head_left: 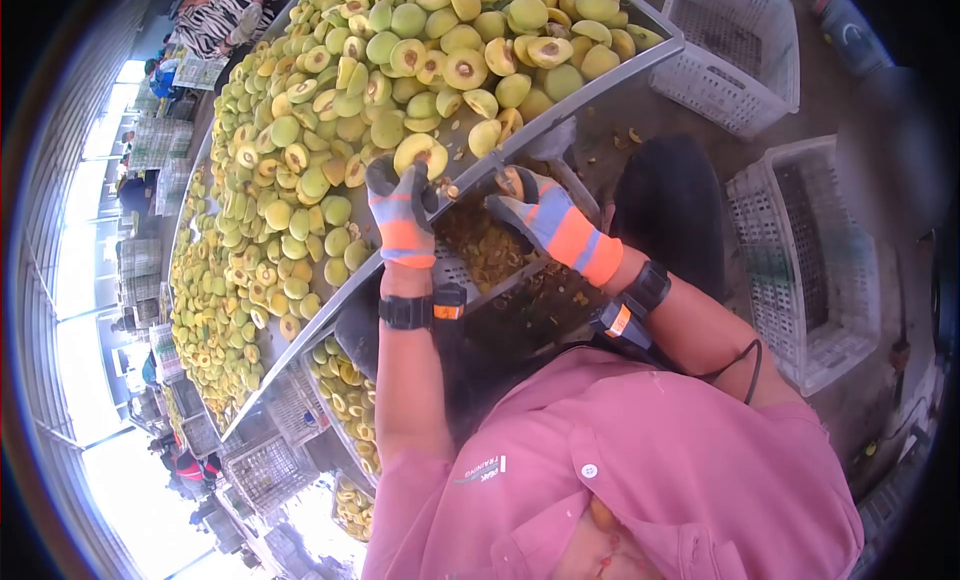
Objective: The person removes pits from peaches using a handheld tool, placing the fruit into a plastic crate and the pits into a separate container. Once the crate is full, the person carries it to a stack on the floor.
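Note:
My left hand (401, 218), in a grey, orange and blue work glove, is closed on a halved yellow-green peach (420, 154), cut face and brown centre showing. It is at the edge of a metal table (580, 78) heaped with peach halves (465, 70). My right hand (556, 227), in a matching glove, is a short way to the right with fingers curled around a small brownish thing (513, 184) that I cannot make out. Between and below the hands is a bin (490, 248) with brown and yellow scraps.
White plastic crates (735, 95) stand on the floor at the right, one (790, 260) beside my leg. Another crate of peaches (345, 390) is under the table edge at lower left. A person in striped clothing (225, 20) is across the table. Stacked crates (155, 150) stand farther left.

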`<state>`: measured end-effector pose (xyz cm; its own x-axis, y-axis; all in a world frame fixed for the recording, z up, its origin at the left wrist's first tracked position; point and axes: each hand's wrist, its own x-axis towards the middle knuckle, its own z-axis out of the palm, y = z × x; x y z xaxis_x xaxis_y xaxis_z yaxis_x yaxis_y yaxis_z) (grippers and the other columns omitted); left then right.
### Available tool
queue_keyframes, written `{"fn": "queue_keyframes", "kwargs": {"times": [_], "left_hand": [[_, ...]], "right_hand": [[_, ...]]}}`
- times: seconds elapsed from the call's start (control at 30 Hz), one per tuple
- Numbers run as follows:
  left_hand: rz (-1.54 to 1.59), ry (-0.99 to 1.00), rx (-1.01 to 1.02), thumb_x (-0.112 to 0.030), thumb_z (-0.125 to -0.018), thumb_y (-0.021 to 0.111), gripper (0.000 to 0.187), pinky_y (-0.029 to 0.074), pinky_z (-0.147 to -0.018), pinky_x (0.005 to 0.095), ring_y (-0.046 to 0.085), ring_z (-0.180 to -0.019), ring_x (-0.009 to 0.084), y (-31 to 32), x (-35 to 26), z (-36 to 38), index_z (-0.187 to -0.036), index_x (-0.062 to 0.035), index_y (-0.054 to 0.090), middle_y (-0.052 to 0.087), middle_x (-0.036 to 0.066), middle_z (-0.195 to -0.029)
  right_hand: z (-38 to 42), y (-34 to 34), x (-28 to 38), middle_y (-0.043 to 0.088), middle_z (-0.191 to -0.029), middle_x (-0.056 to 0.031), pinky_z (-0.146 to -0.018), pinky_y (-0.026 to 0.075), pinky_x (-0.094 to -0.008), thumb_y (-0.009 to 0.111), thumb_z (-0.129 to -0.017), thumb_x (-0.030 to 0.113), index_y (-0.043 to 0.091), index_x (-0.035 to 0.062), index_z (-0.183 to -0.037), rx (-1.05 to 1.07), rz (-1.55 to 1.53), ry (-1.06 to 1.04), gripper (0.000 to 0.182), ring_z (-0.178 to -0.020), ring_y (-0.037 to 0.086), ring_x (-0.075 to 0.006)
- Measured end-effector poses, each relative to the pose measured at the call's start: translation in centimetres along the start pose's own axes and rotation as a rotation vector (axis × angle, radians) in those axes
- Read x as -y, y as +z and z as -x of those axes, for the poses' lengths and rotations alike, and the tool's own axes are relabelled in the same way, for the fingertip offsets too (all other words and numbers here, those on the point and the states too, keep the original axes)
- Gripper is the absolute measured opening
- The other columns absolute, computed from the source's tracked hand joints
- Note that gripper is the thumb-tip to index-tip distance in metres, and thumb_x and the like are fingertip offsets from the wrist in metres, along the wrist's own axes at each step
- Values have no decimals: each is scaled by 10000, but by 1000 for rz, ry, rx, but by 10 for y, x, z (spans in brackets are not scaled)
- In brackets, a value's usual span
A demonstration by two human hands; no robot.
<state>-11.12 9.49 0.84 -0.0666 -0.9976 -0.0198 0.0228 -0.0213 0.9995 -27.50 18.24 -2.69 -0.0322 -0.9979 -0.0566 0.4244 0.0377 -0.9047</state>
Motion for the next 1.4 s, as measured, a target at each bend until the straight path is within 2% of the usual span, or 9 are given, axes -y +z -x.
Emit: {"fn": "queue_keyframes", "kwargs": {"times": [0.2, 0.4, 0.6, 0.93, 1.1, 1.13, 1.2, 1.3, 1.4], "left_hand": [[-32, 129, 137, -49, -839, 585, 288, 517, -740, 296, 606, -880, 205, -18, 22, 43, -1121, -22, 530, 597, 106, -1027], [343, -379, 86, -311, -971, 483, 308, 519, -761, 289, 624, -897, 151, -26, 11, 48, -1070, -38, 586, 643, 67, -1016], [93, 17, 34, -327, -984, 452, 346, 505, -704, 270, 612, -808, 147, -8, 20, 61, -1063, -20, 591, 637, 61, -942], [-102, 40, -66, -115, -971, 417, 248, 472, -736, 254, 587, -802, 158, 8, 16, 73, -1081, 7, 602, 627, 62, -892], [-567, 541, 231, -1, -827, 541, 225, 499, -745, 316, 619, -824, 249, -16, -1, 65, -1033, 1, 631, 644, 130, -950], [-591, 615, 273, 12, -788, 580, 238, 506, -746, 331, 631, -834, 289, -18, -10, 65, -1018, -4, 638, 645, 147, -953], [-642, 757, 315, 31, -733, 621, 262, 514, -753, 364, 631, -846, 358, -22, -16, 68, -990, -15, 652, 642, 171, -965], [-551, 711, 365, -5, -753, 642, 231, 513, -750, 358, 638, -839, 335, -22, -29, 73, -982, -20, 650, 649, 164, -975], [-111, 332, 331, -56, -781, 659, 214, 510, -749, 350, 638, -824, 310, -15, -22, 78, -990, -17, 638, 650, 159, -965]], "right_hand": [[7, 20, -8, 641, -928, -185, -774, 468, -395, 622, -787, 220, 601, 59, -1018, 129, 538, -57, 282, -864, 599, -366], [10, 29, -4, 651, -904, -183, -771, 472, -402, 610, -785, 219, 616, 53, -1007, 232, 612, 28, 277, -872, 607, -368], [11, 33, -1, 671, -890, -169, -764, 488, -401, 604, -779, 240, 635, 53, -1011, 223, 657, 76, 300, -849, 628, -359], [11, 36, -32, 647, -721, -96, -622, 485, -329, 631, -801, 202, 647, 4, -894, 263, 383, 209, 219, -627, 588, -179], [7, 2, -25, 572, -653, 2, -484, 402, -235, 604, -878, 181, 639, 15, -824, 781, 105, 165, 178, -538, 506, -62], [21, 12, -7, 496, -605, 38, -423, 330, -179, 584, -891, 149, 614, 26, -830, 662, -387, 587, 141, -503, 459, -22], [20, 13, -10, 471, -593, 49, -396, 319, -174, 577, -890, 141, 597, 11, -845, 768, -451, 684, 138, -472, 439, -19], [25, 16, -14, 429, -570, 54, -357, 276, -169, 557, -886, 121, 570, -11, -872, 854, -716, 876, 134, -428, 386, -15], [35, 21, -14, 399, -553, 50, -331, 238, -168, 538, -880, 103, 557, -27, -888, 835, -934, 969, 132, -400, 344, -17]]}}
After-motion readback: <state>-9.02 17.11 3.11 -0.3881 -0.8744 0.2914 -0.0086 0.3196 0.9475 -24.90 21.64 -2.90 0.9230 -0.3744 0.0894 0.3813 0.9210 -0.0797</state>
